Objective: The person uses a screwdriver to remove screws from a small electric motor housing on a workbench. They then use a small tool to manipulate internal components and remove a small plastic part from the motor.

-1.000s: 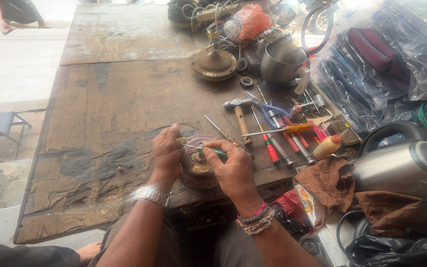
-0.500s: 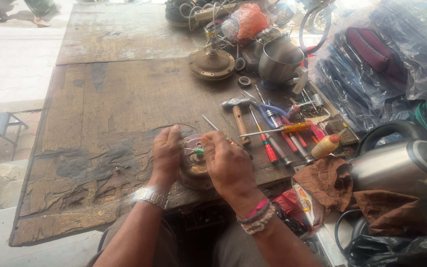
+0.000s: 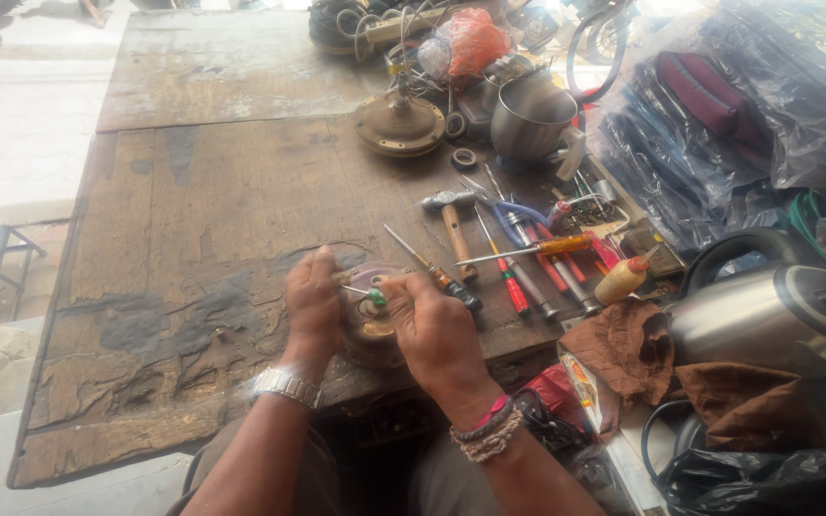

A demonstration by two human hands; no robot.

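A round brown metal part (image 3: 371, 325) lies on the worn wooden table (image 3: 203, 220) near its front edge. My left hand (image 3: 313, 304) rests on the part's left side, fingers curled around a thin metal piece. My right hand (image 3: 435, 330) covers the part's right side and pinches a small green-handled tool (image 3: 373, 296) over it. A metal watch sits on my left wrist, and beaded bands circle my right wrist.
Screwdrivers (image 3: 513, 282), a hammer (image 3: 453, 225) and pliers lie right of my hands. Further back stand a brass-coloured fan motor (image 3: 400, 122) and a steel bowl (image 3: 531, 117). A steel kettle (image 3: 767, 315), brown rags (image 3: 619, 349) and plastic-wrapped goods crowd the right.
Both hands stay on the round part with small finger shifts. The view has tilted slightly.
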